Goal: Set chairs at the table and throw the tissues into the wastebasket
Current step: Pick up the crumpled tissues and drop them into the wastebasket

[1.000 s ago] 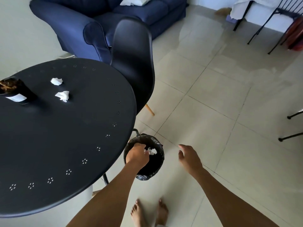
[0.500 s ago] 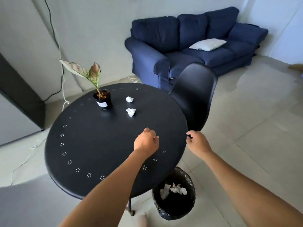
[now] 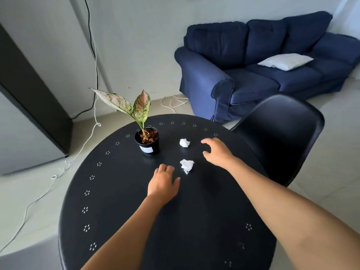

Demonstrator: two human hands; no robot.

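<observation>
Two crumpled tissues lay on the round black table [image 3: 120, 221] near the centre of the frame. The far tissue [image 3: 184, 143] sat above the near tissue [image 3: 187, 165], the two apart from each other.

The left hand [image 3: 163, 185] was over the tabletop just left of and below the near tissue. Its fingers were loosely curled and slightly spread, thumb out toward the tissue, holding nothing. Contact with the tissue was not visible.

The right hand [image 3: 217, 152] was over the tabletop to the right of both tissues, roughly level between them. Its fingers were spread and curved, pointing left toward the far tissue, holding nothing and clear of both tissues.

A small black pot with a variegated plant [image 3: 147, 142] stood upright on the table, left of the far tissue.

A black chair [image 3: 278, 133] stood at the table's right edge, in the right middle of the frame, its shell close against the rim.

A blue sofa [image 3: 253, 75] with a white cushion [image 3: 285, 61] occupied the upper right of the frame. Cables [image 3: 93, 45] ran down the wall and across the floor at the left.
</observation>
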